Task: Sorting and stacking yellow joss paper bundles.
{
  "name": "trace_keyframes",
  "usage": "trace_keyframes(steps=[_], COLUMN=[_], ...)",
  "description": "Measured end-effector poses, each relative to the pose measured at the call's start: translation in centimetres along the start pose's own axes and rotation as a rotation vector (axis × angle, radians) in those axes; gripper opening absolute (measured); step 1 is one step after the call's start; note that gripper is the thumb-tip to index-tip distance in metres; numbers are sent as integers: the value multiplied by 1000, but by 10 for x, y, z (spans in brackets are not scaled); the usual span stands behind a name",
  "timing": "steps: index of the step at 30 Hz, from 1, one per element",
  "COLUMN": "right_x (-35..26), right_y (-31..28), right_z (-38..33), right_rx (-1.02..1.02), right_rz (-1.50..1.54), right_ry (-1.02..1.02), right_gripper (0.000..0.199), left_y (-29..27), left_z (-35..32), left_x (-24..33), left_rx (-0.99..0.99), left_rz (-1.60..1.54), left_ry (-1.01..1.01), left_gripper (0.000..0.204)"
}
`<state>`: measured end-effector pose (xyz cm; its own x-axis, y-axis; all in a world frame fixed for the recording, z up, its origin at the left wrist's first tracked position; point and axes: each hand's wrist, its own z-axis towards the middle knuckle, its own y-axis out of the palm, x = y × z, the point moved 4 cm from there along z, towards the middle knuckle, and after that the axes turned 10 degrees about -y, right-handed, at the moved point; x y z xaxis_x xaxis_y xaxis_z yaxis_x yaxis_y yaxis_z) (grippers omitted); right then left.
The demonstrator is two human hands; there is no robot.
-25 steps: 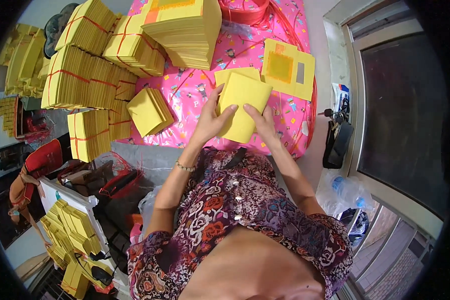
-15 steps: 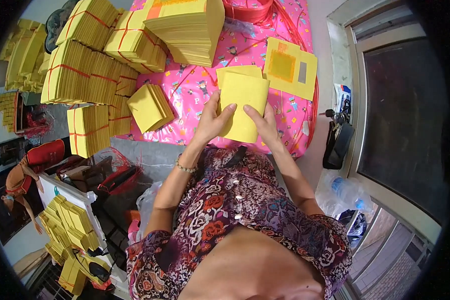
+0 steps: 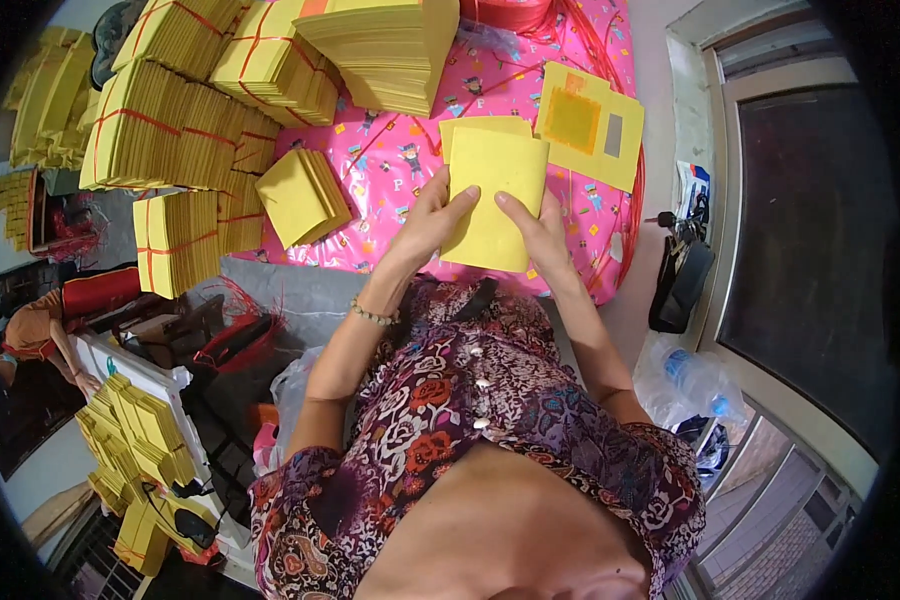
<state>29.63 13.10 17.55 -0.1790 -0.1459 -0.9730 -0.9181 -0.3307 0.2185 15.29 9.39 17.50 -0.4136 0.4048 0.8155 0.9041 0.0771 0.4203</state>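
Between my two hands is a folded yellow paper, held over the near part of the pink table cover. My left hand grips its left edge, thumb on top and fingers behind. My right hand holds the right edge the same way, its fingers mostly hidden beneath. Another yellow sheet shows behind its top left corner. Further right lie flat yellow sheets with an orange-gold square and a grey patch. To the left sits a small pile of folded yellow papers.
Red-tied bundles of yellow paper are stacked at the left, beside a tall loose yellow stack. Red cord runs along the right edge of the pink cover. A co-worker leans at a white table with more paper.
The folded paper stays in both hands, with little change in grip. The whole view has shifted slightly. At the left, the co-worker's arm has moved in over the white table.
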Motion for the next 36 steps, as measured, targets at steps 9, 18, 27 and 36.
trace_keyframes(steps=[9, 18, 27, 36], right_x=[6, -11, -19, -16], right_y=[0, 2, 3, 4], right_z=[4, -5, -13, -13], right_rx=[-3, -62, -89, -59], right_rz=[19, -77, -126, -135], right_ry=[0, -100, -99, -70], right_gripper=[39, 39, 37, 35], left_y=[3, 17, 20, 15], left_z=[0, -15, -25, -22], left_x=[-2, 1, 1, -2], left_rx=[97, 183, 189, 155], left_rz=[53, 123, 114, 13], left_ry=[36, 289, 313, 239], left_gripper=[40, 37, 39, 40])
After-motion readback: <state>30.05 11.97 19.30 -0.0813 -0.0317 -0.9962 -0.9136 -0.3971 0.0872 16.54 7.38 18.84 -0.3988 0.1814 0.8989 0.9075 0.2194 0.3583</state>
